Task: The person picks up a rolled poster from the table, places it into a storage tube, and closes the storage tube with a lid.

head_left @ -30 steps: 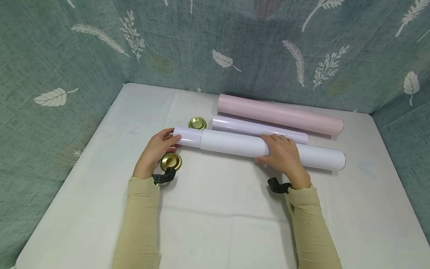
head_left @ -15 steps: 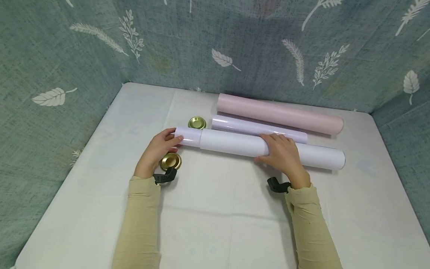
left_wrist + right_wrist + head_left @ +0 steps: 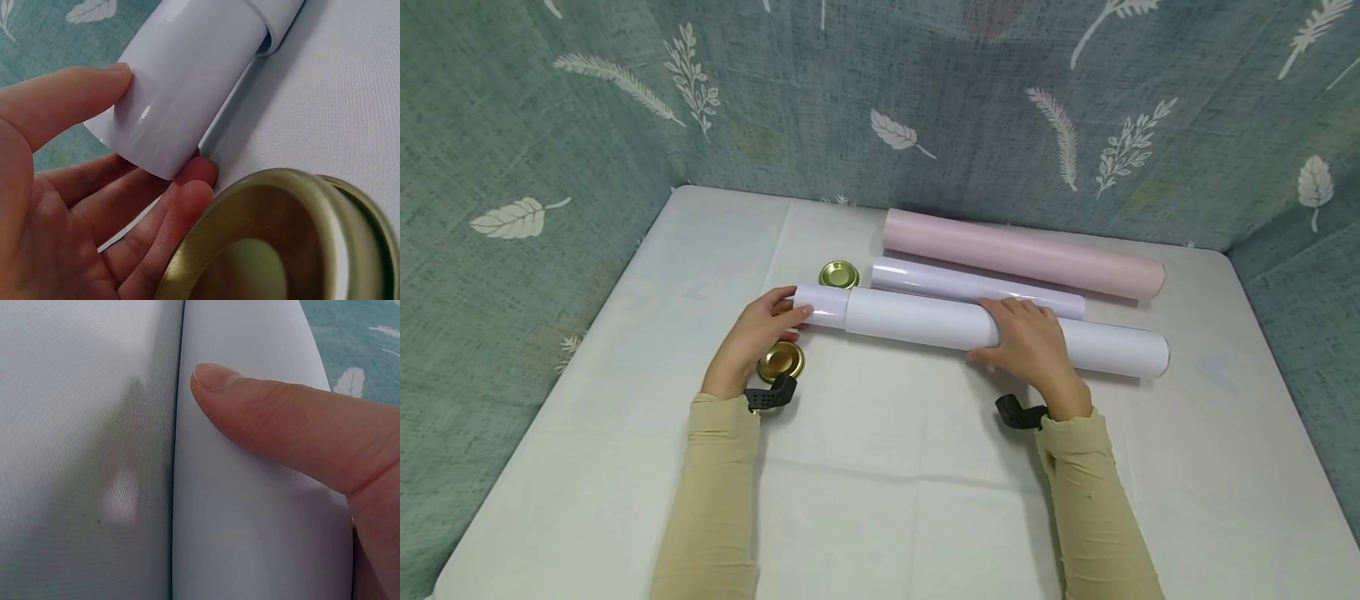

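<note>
A white cardboard tube [image 3: 917, 318] lies across the table, and a glossy pale-lilac roll [image 3: 827, 306] sticks out of its left end. My left hand [image 3: 754, 335] holds the roll's outer end, thumb on top and fingers underneath, as the left wrist view shows. Around the middle of the white tube, my right hand [image 3: 1028, 340] grips from above; in the right wrist view its thumb [image 3: 269, 415] lies along the tube's side. One gold round lid [image 3: 781, 361] is just below my left hand. The roll's part inside the tube is hidden.
Behind the white tube lies a second glossy lilac roll [image 3: 940, 281], and farther back a pink tube [image 3: 1022, 254]. Another gold lid [image 3: 838, 274] rests beyond the roll. A leaf-print curtain [image 3: 820, 100] borders the back and sides of the white-covered table [image 3: 865, 467].
The lilac roll has slid slightly rightward into the white tube, so a shorter piece shows. My left hand has moved right with it; the right hand stays in place.
</note>
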Tool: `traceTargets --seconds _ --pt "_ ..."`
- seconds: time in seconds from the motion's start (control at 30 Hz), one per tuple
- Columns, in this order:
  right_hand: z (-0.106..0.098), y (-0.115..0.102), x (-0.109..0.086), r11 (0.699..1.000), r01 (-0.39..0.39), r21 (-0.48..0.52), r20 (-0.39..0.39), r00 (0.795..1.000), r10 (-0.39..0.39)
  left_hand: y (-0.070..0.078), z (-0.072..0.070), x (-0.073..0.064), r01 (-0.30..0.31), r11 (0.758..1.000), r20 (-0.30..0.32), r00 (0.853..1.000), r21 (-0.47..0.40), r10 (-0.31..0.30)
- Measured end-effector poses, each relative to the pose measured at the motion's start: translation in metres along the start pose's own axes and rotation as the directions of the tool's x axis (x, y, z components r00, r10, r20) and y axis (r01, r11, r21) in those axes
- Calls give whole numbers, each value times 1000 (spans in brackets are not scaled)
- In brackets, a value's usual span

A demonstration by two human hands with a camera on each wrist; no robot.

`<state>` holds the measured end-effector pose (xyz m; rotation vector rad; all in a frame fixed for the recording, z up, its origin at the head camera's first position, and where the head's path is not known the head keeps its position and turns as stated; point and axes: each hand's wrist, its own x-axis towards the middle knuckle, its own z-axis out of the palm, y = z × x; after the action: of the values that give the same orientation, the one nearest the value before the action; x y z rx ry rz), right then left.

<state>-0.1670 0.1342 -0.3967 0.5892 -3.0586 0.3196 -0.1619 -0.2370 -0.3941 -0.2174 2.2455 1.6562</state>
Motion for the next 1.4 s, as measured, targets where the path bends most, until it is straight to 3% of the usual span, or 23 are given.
traceTargets --seconds 0.17,0.3,0.53,1.0,1.4 --pt "0 0 0 1000 3 3 -6 1000 -3 11 3 -9 2 1000 21 1000 14 -3" --pt "1 1 -1 1000 -2 6 -3 1000 2 2 2 -1 -6 1000 15 1000 16 6" --pt "1 -1 -2 1000 -9 7 5 1000 9 -18 1 15 -39 999 -51 998 14 40" --pt "0 0 -1 1000 4 2 -7 1000 -4 -19 1 14 -47 996 -76 996 -80 41" --pt "0 0 0 1000 9 5 -16 1000 -9 -19 5 14 -69 996 -70 995 -61 65"
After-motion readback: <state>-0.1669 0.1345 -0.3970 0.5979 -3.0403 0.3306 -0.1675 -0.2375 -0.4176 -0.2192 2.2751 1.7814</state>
